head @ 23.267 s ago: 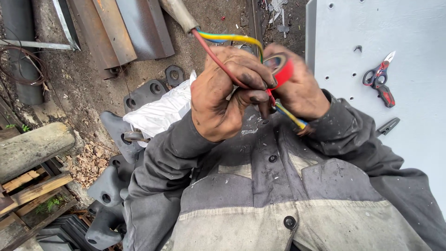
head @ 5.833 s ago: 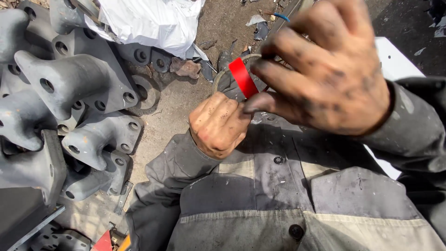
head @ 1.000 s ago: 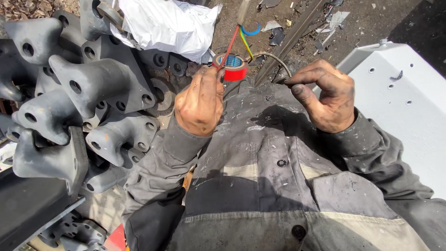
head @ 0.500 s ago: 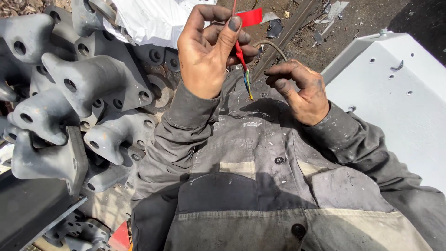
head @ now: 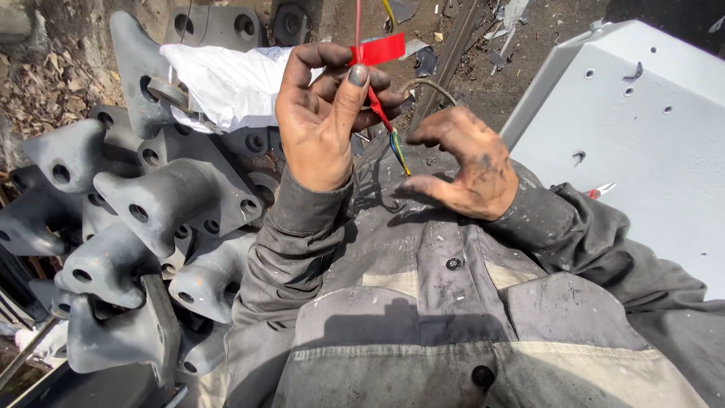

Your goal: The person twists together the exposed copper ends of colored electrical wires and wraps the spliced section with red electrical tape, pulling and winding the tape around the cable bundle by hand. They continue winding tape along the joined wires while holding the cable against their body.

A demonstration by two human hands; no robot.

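Observation:
My left hand (head: 326, 119) is raised with its palm toward me, thumb and fingers pinched on a thin bundle of wires (head: 384, 122), red with blue and yellow strands. A flap of red tape (head: 377, 50) sticks out at my fingertips, wrapped on the red wire that runs up out of view. My right hand (head: 468, 162) hovers just right of the wire ends, fingers curled loosely, holding nothing I can see. Both hands are smeared with dark grime. Grey work-jacket sleeves cover my arms.
A heap of grey cast metal parts with bolt holes (head: 143, 204) fills the left side. A white bag (head: 226, 83) lies over them. A pale grey metal panel with holes (head: 649, 128) lies on the right. Dirt and scraps (head: 498, 38) cover the ground ahead.
My left hand has risen from my chest to the wires and closed on them, the red tape flap now at its fingertips. My right hand moved in closer to the wire ends.

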